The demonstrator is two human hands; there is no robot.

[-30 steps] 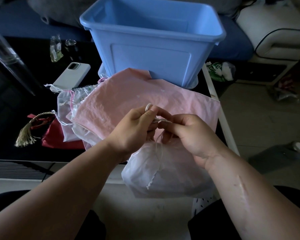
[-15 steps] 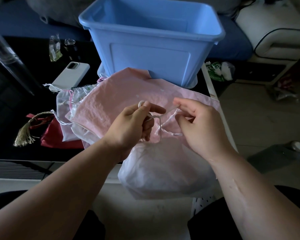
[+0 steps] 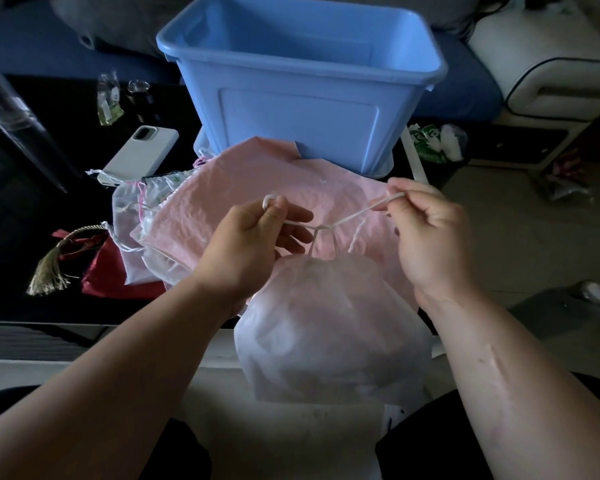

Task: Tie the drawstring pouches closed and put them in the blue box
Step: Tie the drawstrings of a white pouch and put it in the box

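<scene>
Head view: left hand [image 3: 253, 244] and right hand [image 3: 430, 237] each pinch the drawstring [image 3: 347, 220] taut; white pouch [image 3: 329, 323] looks light, floppy, best lifted there.

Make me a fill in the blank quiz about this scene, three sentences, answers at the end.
1. The left hand and right hand each pinch the ____ of the white pouch.
2. The box behind the white pouch is ____ in colour.
3. The phone lies to the ____ of the box.
Missing words: drawstring; blue; left.
</scene>
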